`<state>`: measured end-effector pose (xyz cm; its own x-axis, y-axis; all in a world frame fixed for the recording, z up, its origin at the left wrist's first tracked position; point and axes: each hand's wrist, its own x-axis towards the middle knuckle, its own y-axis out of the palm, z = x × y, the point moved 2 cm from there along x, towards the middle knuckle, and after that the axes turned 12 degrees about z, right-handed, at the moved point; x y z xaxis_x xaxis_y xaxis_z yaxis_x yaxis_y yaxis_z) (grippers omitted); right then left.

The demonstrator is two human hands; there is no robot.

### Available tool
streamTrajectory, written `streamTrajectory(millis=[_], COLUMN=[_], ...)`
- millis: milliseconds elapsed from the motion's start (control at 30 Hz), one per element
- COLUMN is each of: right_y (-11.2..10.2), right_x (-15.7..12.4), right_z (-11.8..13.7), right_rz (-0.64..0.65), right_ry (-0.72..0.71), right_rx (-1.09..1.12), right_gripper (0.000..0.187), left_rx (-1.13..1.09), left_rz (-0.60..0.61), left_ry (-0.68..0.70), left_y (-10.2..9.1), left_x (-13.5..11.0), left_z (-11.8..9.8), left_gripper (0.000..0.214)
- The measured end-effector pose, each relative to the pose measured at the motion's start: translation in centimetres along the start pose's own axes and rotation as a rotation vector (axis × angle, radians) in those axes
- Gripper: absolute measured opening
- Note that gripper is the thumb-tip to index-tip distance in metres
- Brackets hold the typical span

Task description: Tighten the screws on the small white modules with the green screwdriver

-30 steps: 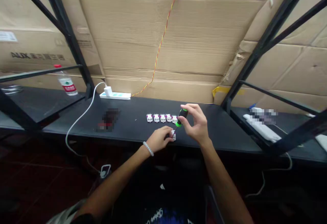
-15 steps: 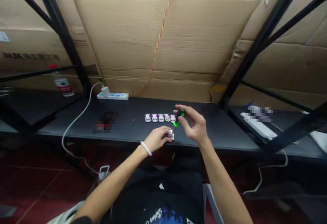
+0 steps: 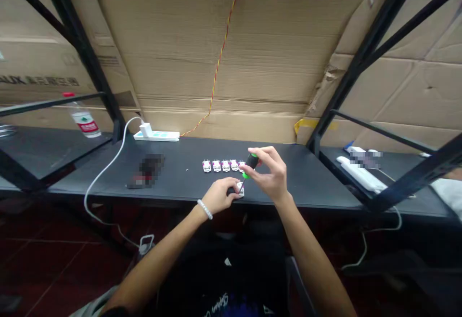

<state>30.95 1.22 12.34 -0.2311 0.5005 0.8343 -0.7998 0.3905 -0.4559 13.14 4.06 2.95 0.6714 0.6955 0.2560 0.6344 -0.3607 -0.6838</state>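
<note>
A small white part (image 3: 241,191) lies near the front edge of the black desk, and my left hand (image 3: 219,196) is closed on it from the left, thumb and fingers pinching. Something dark shows between those fingertips; I cannot make out what it is. My right hand (image 3: 271,175) grips the black and green handle of a screwdriver (image 3: 251,162). Its thin shaft slants down and left to the white part; the exact contact of the tip is too small to see. Just behind, similar white parts with purple bits (image 3: 225,165) stand in a row, the rightmost partly covered by the right hand.
A white power strip (image 3: 159,136) with a plugged-in cable sits at the back left. A blurred dark object (image 3: 147,171) lies on the left of the desk. Beyond the black frame stands a water bottle (image 3: 85,120). Cardboard (image 3: 231,57) walls the back.
The screwdriver handle has turned in my right fingers, its black side now showing more than its green. My left hand stays at the white part. The whole view has shifted slightly.
</note>
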Motion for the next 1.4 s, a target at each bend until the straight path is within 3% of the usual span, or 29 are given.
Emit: streamTrajectory(millis=[200, 433, 933, 1200, 1400], right_y=[0.3, 0.6, 1.1, 1.4, 0.8], right_x=[-0.4, -0.8, -0.7, 0.5, 0.5], right_z=[-0.1, -0.4, -1.0, -1.1, -1.7], right_rz=[-0.034, 0.150, 0.274, 0.336, 0.306], right_ry=[-0.015, 0.112, 0.108, 0.075, 0.051], right_rx=[0.013, 0.303, 0.595, 0.562, 0.498], right_gripper=[0.042, 0.040, 0.041, 0.042, 0.042], left_rx=[0.002, 0.053, 0.220, 0.349, 0.235], left_rz=[-0.043, -0.008, 0.048, 0.079, 0.082], left_ry=[-0.020, -0.027, 0.040, -0.053, -0.003], left_y=[0.2, 0.2, 0.6, 1.7, 0.7], left_x=[0.0, -0.2, -0.2, -0.2, -0.4], left_z=[-0.7, -0.6, -0.7, -0.5, -0.4], left_gripper=[0.011, 0.010, 0.006, 0.029, 0.011])
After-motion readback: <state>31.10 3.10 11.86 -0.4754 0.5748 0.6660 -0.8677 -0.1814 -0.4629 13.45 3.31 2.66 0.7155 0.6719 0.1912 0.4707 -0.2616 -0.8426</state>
